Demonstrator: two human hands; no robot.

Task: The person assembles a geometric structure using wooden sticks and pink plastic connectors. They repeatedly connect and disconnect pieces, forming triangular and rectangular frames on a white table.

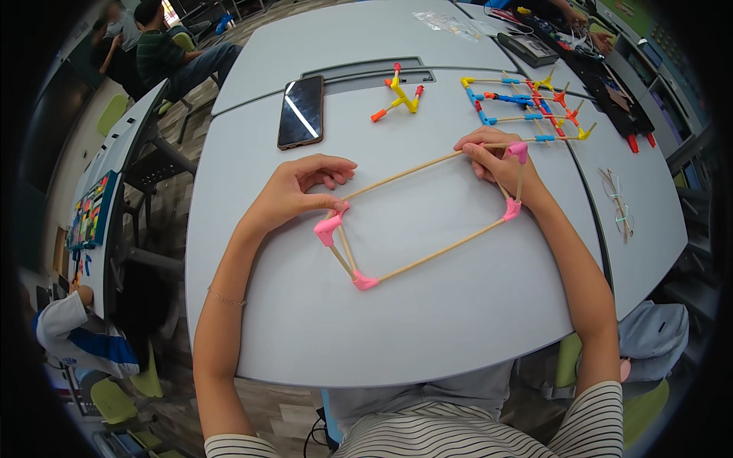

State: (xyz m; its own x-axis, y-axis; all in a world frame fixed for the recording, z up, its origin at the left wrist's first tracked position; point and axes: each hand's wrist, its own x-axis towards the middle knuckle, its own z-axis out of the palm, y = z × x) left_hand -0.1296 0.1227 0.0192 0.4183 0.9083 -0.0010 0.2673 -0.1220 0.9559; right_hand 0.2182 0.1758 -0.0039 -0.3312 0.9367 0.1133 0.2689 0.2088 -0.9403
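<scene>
On the table in front of me is a frame of thin wooden sticks (443, 248) joined by pink corner connectors (366, 281). My right hand (496, 164) pinches its far stick close to the upper right connector (517, 151). At the left end, the thumb of my left hand (294, 191) rests against a pink connector (328, 227). The other fingers of that hand curve above the table, apart from the thumb. Part of the frame's right end is hidden behind my right hand.
Beyond the frame lie a phone (301, 112) and a small yellow, red and orange connector piece (401, 98). A multicoloured stick structure (523, 107) stands at the far right. Eyeglasses (617, 206) and a black case (603, 88) are on the adjoining table. Other people sit at the left.
</scene>
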